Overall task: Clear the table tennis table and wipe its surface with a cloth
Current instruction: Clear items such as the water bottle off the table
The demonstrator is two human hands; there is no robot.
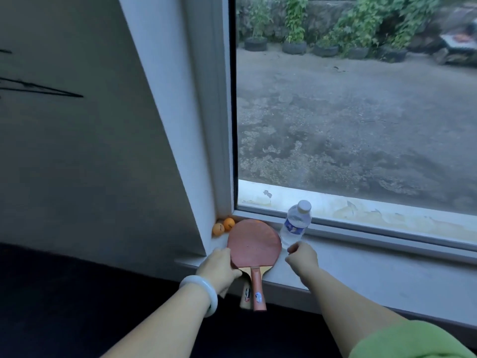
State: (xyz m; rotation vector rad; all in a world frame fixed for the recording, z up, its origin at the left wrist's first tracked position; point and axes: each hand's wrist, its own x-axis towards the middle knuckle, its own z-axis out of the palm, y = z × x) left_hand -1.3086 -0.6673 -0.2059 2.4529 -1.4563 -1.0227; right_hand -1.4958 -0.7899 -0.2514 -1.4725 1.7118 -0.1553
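Fingers of the left hand [218, 267] wrap over the left edge of a red table tennis paddle [254, 245] and grip it at the base of the blade; a pale bangle [204, 290] sits on that wrist. Curled together into a loose fist, the right hand [302, 257] holds nothing and hovers just right of the blade. This paddle lies flat on the white windowsill [361, 270], its handle jutting past the sill's front edge, and a second handle [246, 293] shows beneath it. Two orange balls [224, 226] are tucked into the sill's corner, hard against the window frame [206, 112] behind the paddle. A clear water bottle [295, 223] stands just right of the blade, close beyond the right knuckles. A green sleeve [413, 342] covers the right upper arm.
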